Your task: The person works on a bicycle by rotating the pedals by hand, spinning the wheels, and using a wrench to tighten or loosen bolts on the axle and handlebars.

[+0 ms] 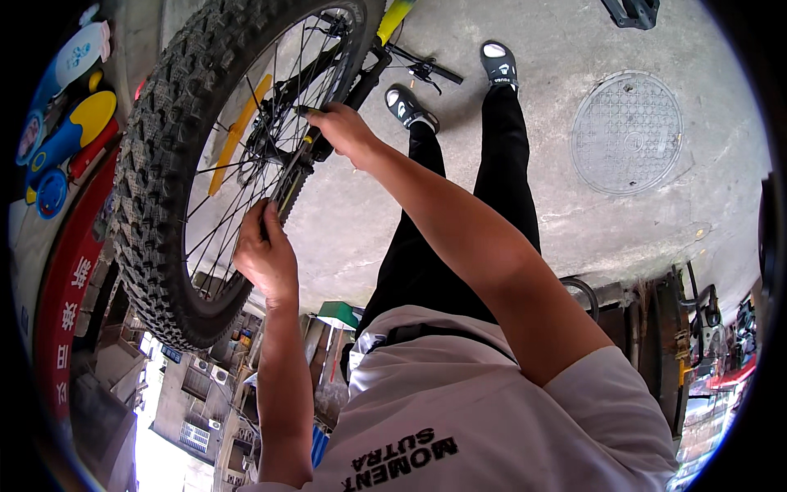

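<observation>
A large bicycle wheel with a black knobby tyre stands at my left, its thin dark spokes around a central hub. A yellow reflector is fixed among the spokes. Beside the hub runs a dark toothed or chain-like strip with a yellowish edge. My left hand is closed, thumb against fingers, at the strip's lower end by the spokes; what it pinches is hidden. My right hand is closed near the hub, its fingertips on a small dark part that I cannot make out.
Part of a yellow-green frame and a black handlebar lie beyond the wheel, close to my shoes. A round manhole cover is set in the concrete at right. Colourful toys or signs and a red panel stand left.
</observation>
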Demonstrator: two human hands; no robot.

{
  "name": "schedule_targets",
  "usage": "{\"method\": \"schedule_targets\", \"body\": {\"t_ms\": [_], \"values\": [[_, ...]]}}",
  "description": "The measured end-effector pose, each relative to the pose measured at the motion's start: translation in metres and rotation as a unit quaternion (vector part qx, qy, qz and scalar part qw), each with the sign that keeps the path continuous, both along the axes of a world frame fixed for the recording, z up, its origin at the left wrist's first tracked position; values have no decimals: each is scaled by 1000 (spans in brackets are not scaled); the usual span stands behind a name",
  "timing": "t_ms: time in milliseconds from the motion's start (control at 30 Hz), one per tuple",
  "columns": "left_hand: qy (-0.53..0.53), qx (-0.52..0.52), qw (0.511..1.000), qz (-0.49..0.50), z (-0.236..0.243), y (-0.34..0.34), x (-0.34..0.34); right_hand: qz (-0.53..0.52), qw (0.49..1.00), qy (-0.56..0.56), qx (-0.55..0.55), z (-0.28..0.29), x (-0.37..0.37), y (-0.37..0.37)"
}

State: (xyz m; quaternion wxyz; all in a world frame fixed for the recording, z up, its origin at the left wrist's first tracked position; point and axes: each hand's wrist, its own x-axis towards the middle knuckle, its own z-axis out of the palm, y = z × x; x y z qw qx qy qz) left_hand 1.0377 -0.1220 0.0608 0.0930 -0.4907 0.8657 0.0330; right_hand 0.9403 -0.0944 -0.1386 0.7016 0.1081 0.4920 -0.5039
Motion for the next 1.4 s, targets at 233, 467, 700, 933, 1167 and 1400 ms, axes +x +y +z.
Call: {"method": "schedule_targets", "body": {"t_ms": [233,467,700,933,1167,1400], "values": [[0,-5,999,54,6,3,1,-66,998,6,13,10,14,-3],[-4,-6,998,67,7,-4,-1,-47,994,84,47,14,10,-9],[17,-11,1000,11,2,-11,5,-6,995,88,56,16,5,-6],[-17,-5,1000,11,5,-11,-9,27,997,63,40,12,1,-2],[-9,10,998,59,4,-9,-17,13,999,21,34,2,5,-9],[-9,-14,998,63,1,-3,-26,-41,996,-76,16,-6,11,-8]]}}
